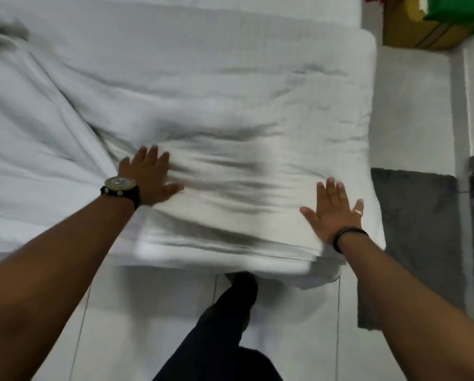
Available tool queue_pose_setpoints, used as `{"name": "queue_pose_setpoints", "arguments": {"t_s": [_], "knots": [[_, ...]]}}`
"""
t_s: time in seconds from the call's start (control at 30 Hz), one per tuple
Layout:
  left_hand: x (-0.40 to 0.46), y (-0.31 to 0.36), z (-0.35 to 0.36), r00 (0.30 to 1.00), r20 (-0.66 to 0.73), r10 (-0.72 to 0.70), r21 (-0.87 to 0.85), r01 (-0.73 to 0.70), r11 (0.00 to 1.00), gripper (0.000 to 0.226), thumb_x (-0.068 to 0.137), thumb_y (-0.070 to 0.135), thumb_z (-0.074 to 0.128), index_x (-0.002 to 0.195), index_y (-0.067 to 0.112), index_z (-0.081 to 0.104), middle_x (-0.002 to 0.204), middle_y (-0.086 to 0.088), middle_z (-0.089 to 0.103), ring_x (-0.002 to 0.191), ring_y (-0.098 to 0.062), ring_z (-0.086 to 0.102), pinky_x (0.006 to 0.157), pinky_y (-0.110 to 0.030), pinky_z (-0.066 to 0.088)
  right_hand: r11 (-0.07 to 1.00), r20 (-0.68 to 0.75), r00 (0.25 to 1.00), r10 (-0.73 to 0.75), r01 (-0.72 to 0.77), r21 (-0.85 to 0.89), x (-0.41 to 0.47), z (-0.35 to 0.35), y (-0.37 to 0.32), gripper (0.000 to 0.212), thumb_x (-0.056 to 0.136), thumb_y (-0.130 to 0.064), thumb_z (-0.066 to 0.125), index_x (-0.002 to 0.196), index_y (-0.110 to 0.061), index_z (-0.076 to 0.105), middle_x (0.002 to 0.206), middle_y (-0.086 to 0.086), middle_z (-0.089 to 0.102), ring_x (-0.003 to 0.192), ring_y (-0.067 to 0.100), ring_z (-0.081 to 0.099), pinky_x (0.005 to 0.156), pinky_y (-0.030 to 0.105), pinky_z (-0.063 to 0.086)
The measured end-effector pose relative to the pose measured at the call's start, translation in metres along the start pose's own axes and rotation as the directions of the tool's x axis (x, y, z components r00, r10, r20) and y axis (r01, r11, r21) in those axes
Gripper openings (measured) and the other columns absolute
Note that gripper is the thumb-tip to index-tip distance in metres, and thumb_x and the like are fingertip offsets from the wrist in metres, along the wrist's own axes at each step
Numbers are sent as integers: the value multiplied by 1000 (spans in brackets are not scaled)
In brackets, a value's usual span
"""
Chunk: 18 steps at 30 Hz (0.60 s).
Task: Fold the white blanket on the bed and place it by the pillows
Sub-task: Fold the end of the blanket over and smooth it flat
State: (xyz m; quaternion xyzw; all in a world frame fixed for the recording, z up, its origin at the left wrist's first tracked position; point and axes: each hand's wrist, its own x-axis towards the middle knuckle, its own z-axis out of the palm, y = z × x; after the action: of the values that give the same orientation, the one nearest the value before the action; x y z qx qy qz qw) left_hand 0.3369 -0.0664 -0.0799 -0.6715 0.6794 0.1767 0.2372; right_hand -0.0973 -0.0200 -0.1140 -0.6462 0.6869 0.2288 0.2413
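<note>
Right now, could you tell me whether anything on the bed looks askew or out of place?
Only the blanket: it is rumpled between the left hand and right hand, both lying flat on it, and its near edge overhangs the bed.

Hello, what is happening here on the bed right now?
A person is folding a white blanket on the bed. Both hands lie flat on the folded stack near the bed's edge: the left hand, with a wristwatch, presses its left part, and the right hand presses its right part. Several layers show at the near edge, so the folding seems well advanced. The picture is blurred, and no pillows can be clearly told apart.
</note>
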Motion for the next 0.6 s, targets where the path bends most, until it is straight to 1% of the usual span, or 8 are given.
{"name": "queue_pose_setpoints", "arguments": {"t_s": [0.1, 0.17, 0.2, 0.27, 0.33, 0.4, 0.5, 0.6], "knots": [[-30, 7, -2, 989, 13, 146, 34, -146, 989, 109, 68, 95, 34, 154, 30, 21, 164, -4, 16, 149, -25, 23, 115, -46, 28, 987, -53, 998, -45, 52, 149, -37, -3, -19, 102, 74, -88, 24, 153, -25, 12, 163, 7, 3, 149, 30, 3, 114, 60, 16], [-47, 0, 5, 965, 1, 262, 218, -256, 942, 103, 64, 96, 37, 145, 32, 39, 151, -2, 42, 134, -25, 46, 100, -40, 39, 981, -101, 980, -171, 179, 77, -63, 12, -43, 102, 69, -91, 32, 148, -28, 25, 157, 11, 22, 143, 34, 23, 110, 57, 26], [-52, -6, 11, 948, -7, 317, 322, -298, 898, 91, 68, 90, 42, 137, 31, 48, 137, -1, 54, 120, -24, 56, 90, -37, 43, 971, -117, 964, -240, 240, -13, -72, 26, -55, 93, 72, -85, 41, 145, -28, 32, 150, 12, 33, 135, 36, 34, 105, 56, 33], [-57, -23, 15, 932, -51, 358, 438, -301, 847, 51, 87, 60, 53, 122, 24, 58, 114, -3, 63, 100, -25, 63, 81, -35, 47, 954, -213, 932, -294, 271, -129, -81, 50, -73, 55, 79, -50, 63, 125, -22, 52, 119, 12, 53, 106, 38, 54, 85, 49, 45], [-55, -33, 10, 930, -174, 324, 410, -231, 883, 25, 92, 27, 52, 112, 13, 59, 100, -11, 64, 87, -35, 64, 73, -40, 49, 972, -376, 896, -235, 205, -118, -82, 53, -82, 28, 69, -14, 75, 95, -12, 64, 90, 13, 58, 76, 36, 58, 64, 41, 42], [-52, -38, 3, 920, -314, 236, 264, -154, 952, 19, 92, 17, 48, 108, 8, 53, 91, -18, 64, 78, -40, 63, 63, -41, 46, 980, -529, 825, -197, 172, -97, -80, 44, -82, 26, 58, 1, 77, 78, -9, 63, 76, 13, 56, 61, 33, 54, 53, 32, 31], [-58, -56, 22, 906, -377, 194, 102, -167, 981, 15, 90, 12, 47, 103, 9, 54, 86, -20, 62, 69, -42, 63, 58, -45, 48, 975, -656, 722, -222, 176, -136, -81, 43, -83, 28, 58, 4, 72, 81, -10, 64, 74, 11, 54, 59, 30, 50, 53, 31, 28], [-74, -76, 77, 934, -236, 269, 157, -237, 959, 29, 72, 10, 68, 98, 13, 56, 86, -16, 58, 65, -37, 58, 54, -46, 50, 967, -606, 757, -245, 146, -208, -83, 76, -85, 42, 64, -6, 73, 103, -17, 66, 89, 11, 58, 72, 32, 53, 64, 39, 38]]}}
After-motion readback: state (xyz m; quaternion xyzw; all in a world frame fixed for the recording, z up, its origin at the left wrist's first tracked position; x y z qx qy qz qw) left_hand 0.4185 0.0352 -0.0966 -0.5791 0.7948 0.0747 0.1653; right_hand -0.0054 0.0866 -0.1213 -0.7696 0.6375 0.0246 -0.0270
